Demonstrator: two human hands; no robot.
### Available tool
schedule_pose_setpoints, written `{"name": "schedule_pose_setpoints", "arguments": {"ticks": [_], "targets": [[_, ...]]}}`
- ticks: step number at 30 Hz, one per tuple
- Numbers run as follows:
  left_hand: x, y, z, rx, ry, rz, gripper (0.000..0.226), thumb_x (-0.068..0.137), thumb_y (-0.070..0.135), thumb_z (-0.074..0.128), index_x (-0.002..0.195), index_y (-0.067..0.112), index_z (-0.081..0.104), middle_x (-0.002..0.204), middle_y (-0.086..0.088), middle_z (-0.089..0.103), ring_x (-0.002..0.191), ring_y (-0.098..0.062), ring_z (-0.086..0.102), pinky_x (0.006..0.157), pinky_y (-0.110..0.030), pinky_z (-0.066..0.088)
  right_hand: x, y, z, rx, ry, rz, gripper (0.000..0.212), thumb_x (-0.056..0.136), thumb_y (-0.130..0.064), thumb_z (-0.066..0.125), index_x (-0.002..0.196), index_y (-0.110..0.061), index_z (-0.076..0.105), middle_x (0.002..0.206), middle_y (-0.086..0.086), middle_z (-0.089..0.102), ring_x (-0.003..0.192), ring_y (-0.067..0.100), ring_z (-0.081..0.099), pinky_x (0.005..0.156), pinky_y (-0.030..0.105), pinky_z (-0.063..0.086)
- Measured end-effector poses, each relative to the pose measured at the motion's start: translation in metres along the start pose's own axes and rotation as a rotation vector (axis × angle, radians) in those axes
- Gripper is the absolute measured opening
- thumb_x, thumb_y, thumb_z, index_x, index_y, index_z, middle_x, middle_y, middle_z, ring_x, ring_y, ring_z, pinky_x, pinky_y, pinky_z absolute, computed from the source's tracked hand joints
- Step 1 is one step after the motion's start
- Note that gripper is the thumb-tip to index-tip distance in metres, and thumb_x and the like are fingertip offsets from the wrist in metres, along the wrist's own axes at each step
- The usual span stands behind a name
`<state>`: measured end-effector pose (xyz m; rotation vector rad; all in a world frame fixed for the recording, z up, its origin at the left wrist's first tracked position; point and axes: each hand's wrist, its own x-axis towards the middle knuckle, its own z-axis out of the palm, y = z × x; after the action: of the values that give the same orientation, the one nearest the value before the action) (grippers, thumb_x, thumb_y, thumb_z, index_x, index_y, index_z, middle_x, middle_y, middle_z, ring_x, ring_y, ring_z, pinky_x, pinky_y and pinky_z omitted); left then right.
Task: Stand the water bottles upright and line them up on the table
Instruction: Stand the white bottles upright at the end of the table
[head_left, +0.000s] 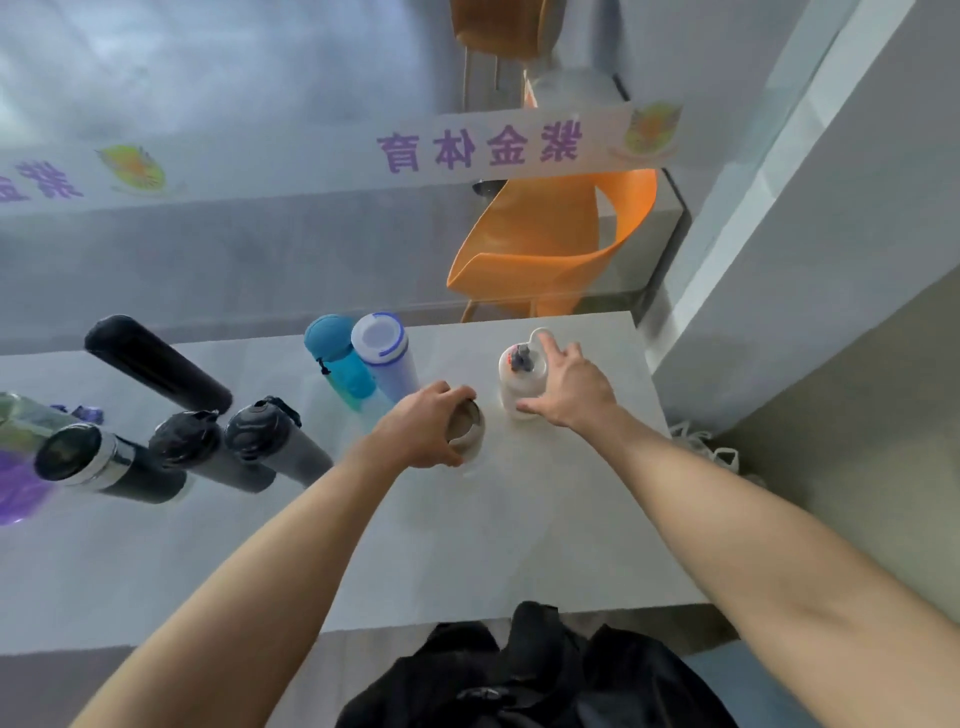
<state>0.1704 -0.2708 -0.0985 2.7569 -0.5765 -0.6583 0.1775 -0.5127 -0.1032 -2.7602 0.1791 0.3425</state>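
The left hand (426, 423) is wrapped around the top of a tan bottle (467, 428) standing on the table (519, 519). Just right, the right hand (569, 387) cups a white bottle (519, 374), fingers spread. Beyond the left hand stand a blue bottle (340, 358) and a pale bottle (387, 358).

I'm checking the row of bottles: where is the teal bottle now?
In the head view, the teal bottle stands toward the table's far edge, left of centre, right beside the white bottle with the blue-trimmed lid, beyond the left hand.

frosted white band across the glass wall (322, 161) | purple characters, mirrored: 紫金体育 | repeated at left, cut off, partly legible
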Motion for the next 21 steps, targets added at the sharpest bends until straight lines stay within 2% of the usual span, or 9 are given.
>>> {"name": "schedule_pose_setpoints", "arguments": {"ticks": [4,7,9,13,21], "targets": [[0.004,0.002,0.003,-0.069,0.054,-0.070,0.093,0.078,0.043,0.097,0.154,0.036,0.045,0.140,0.004,0.058,0.121,-0.019,0.060,0.101,-0.035,0.061,0.022,0.004,0.014,0.022,0.005,-0.001,0.107,0.067,-0.070,0.090,0.147,-0.036,0.028,0.122,0.012,0.051,0.108,0.037,0.066,0.087,0.043,0.058],[0.012,0.005,0.001,-0.109,0.122,-0.114,0.091,0.077,0.042,0.098,0.153,0.034,0.048,0.138,0.005,0.059,0.119,-0.018,0.059,0.097,-0.030,0.058,0.031,0.011,0.027,0.072,0.039,-0.043,0.113,0.066,-0.067,0.091,0.151,-0.039,0.023,0.120,0.011,0.051,0.102,0.036,0.066,0.083,0.046,0.062],[0.021,0.006,-0.002,-0.111,0.168,-0.133,0.090,0.076,0.044,0.098,0.151,0.033,0.049,0.137,0.004,0.060,0.117,-0.018,0.059,0.095,-0.028,0.057,0.039,0.018,0.034,0.091,0.052,-0.089,0.108,0.071,-0.062,0.089,0.153,-0.039,0.024,0.120,0.009,0.054,0.099,0.036,0.068,0.081,0.045,0.062],[0.048,0.013,-0.014,-0.111,0.219,-0.171,0.090,0.073,0.044,0.098,0.149,0.031,0.050,0.134,0.001,0.063,0.113,-0.019,0.060,0.095,-0.034,0.061,0.052,0.034,0.035,0.114,0.088,-0.110,0.100,0.075,-0.055,0.085,0.155,-0.034,0.030,0.123,0.009,0.055,0.099,0.036,0.069,0.083,0.042,0.061],[0.128,0.053,-0.030,-0.176,0.281,-0.168,0.086,0.067,0.043,0.096,0.135,0.029,0.046,0.126,0.000,0.064,0.108,-0.028,0.061,0.089,-0.047,0.060,0.098,0.107,0.002,0.249,0.163,0.026,0.096,0.078,-0.042,0.088,0.158,-0.035,0.035,0.133,0.010,0.047,0.105,0.038,0.067,0.094,0.042,0.059]]}}
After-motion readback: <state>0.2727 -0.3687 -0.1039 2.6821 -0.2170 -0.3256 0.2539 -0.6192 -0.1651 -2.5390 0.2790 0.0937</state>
